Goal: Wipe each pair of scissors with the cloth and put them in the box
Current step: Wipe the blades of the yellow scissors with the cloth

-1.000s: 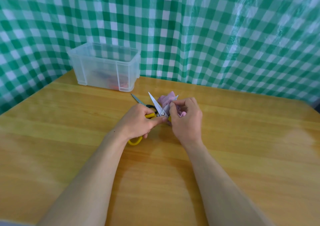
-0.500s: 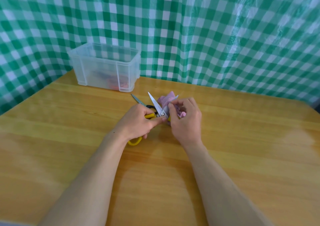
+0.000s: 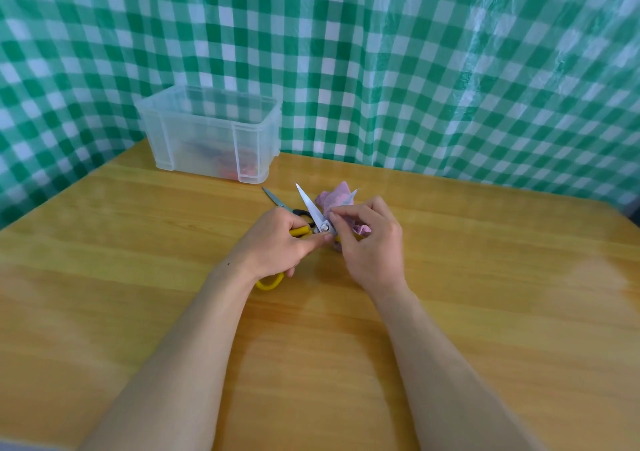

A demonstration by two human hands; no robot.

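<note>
My left hand (image 3: 277,244) grips the yellow scissors (image 3: 311,208) by the handles, with the blades open. My right hand (image 3: 373,248) pinches the pink cloth (image 3: 334,198) on one blade. The box (image 3: 211,132) sits behind on the table (image 3: 485,277).

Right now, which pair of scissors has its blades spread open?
The yellow-handled pair, gripped by the left hand, blades forming a V. The black-handled pair behind it lies on the table with blades together.

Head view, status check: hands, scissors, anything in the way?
Left hand grips yellow scissors, blades spread. Right hand pinches pink cloth against one blade. Black-handled scissors lie on the table between hands and box.
</note>
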